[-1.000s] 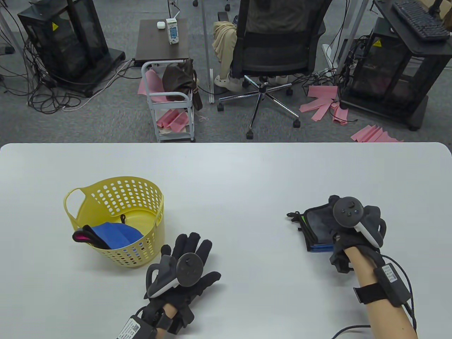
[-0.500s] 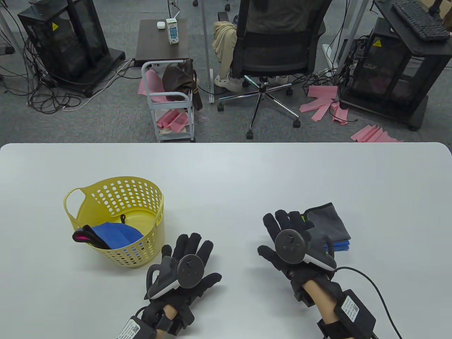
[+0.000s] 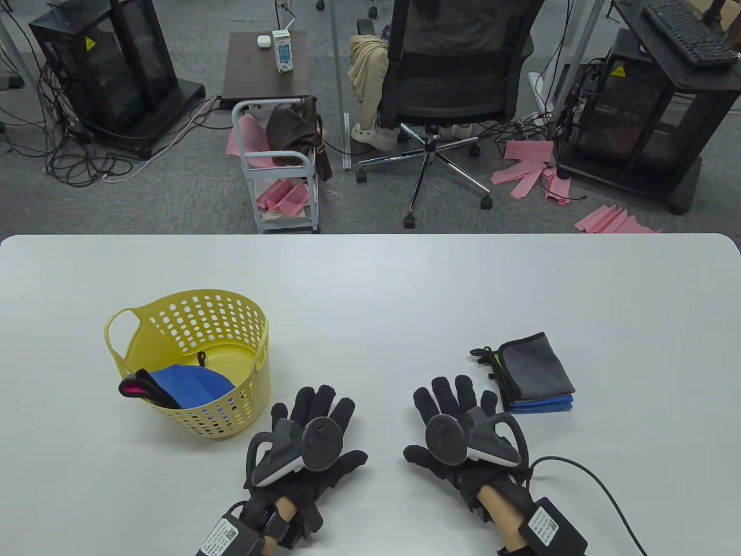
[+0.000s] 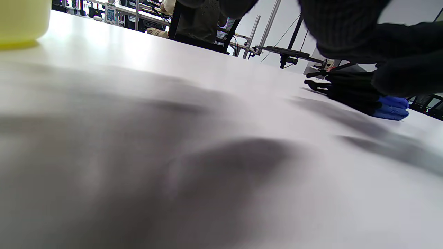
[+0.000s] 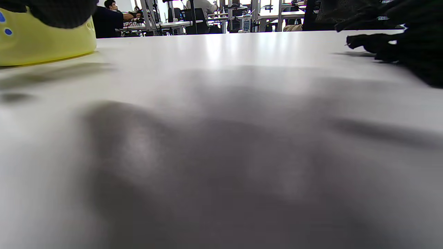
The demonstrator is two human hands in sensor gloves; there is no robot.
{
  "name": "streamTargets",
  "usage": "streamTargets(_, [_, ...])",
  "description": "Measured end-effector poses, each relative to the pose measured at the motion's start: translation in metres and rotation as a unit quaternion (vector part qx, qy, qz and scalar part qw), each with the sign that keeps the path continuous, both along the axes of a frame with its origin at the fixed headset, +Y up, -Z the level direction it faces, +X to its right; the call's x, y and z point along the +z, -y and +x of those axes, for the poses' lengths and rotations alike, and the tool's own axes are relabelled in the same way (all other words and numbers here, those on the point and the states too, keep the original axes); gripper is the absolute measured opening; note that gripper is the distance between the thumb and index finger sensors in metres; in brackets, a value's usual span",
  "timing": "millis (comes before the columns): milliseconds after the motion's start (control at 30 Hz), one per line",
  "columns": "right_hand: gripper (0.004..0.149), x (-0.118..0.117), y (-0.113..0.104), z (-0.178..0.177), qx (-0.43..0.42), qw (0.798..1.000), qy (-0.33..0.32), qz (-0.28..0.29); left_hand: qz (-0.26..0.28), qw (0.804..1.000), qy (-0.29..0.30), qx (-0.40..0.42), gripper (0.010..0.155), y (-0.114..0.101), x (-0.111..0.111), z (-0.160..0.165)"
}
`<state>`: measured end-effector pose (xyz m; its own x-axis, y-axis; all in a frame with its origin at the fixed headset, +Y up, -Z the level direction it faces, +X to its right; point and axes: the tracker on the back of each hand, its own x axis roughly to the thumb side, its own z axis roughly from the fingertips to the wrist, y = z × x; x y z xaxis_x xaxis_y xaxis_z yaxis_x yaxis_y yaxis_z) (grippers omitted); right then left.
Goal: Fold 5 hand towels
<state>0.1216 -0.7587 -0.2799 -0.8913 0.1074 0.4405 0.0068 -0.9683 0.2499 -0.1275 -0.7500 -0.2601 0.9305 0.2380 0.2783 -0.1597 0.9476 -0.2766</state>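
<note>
Table view. Both hands are laid flat on the white worktop (image 3: pixel 370 278) near its front edge, fingers spread and straight, nothing held. The left hand (image 3: pixel 312 440) is seen just beside the yellow basket (image 3: pixel 191 324); the right hand (image 3: pixel 457 428) lies near, but apart from, the stack of folded towels (image 3: pixel 535 373). The stack is topped by a grey towel, with blue layers showing at its near edge and dark hanging loops trailing from its left corner. In the basket a blue towel (image 3: pixel 191 385) is seen unfolded, with a dark and pink piece beside it; how many towels remain there cannot be told.

Left wrist view. The worktop is seen at a low angle. Gloved fingers (image 4: pixel 346 31) hang in from the top edge. The folded stack (image 4: pixel 360 98) appears far right, its blue layer visible; the base of the basket (image 4: pixel 24 20) sits at top left.

Right wrist view. The basket wall (image 5: pixel 48 41) shows at left; dark cloth or glove at right is too blurred to identify.

Handling, as judged. The towels are taken to be light, soft and limp, with some grip to the pile. The blue towel would best be pinched at a corner or hem and lifted clear of the basket rim, then held by two corners for spreading. The stack is likely to skew if nudged.
</note>
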Motion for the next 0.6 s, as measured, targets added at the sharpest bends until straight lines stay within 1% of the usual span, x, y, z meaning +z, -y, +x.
streamTargets(200, [0.089, 0.000, 0.001, 0.003, 0.001, 1.000, 0.002, 0.001, -0.005, 1.000, 0.004, -0.004, 0.089, 0.002, 0.000, 0.003])
streamTargets(367, [0.088, 0.000, 0.000, 0.003, 0.002, 1.000, 0.003, -0.001, -0.002, 1.000, 0.019, 0.007, 0.089, -0.011, 0.008, 0.010])
streamTargets(433, [0.088, 0.000, 0.001, 0.003, 0.001, 1.000, 0.004, -0.003, -0.004, 1.000, 0.028, 0.012, 0.089, -0.025, 0.013, 0.015])
streamTargets(567, [0.087, 0.000, 0.000, 0.003, 0.002, 1.000, 0.003, -0.007, 0.006, 0.998, 0.044, 0.035, 0.088, -0.067, 0.020, 0.018])
streamTargets(600, [0.087, 0.001, 0.000, 0.003, 0.001, 1.000, 0.003, -0.009, 0.008, 0.998, 0.042, 0.041, 0.088, -0.083, 0.019, 0.016])
